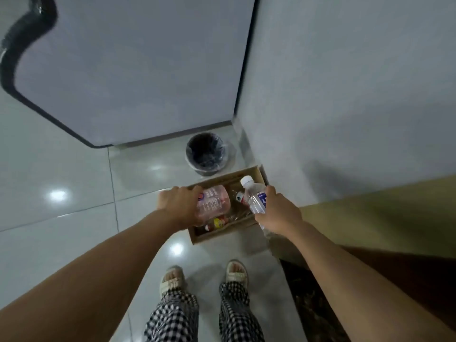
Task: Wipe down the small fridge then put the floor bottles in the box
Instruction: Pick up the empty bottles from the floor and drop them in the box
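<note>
A brown cardboard box (222,236) lies on the tiled floor by the wall. My left hand (179,206) grips a clear bottle with a pink label (214,201), held over the box's left half. My right hand (278,213) is closed around a clear water bottle with a white cap (253,193), tilted above the box's right side. Inside the box lie a small bottle with a red and yellow label (217,223) and another bottle (240,197), mostly hidden. The white fridge (138,65) with dark edging fills the upper left.
A black bin with a clear liner (207,153) stands on the floor just beyond the box, beside the fridge. A grey wall (345,82) runs along the right. A yellow-topped ledge with a dark front (382,218) is at the right. My feet in sandals (204,277) stand below the box.
</note>
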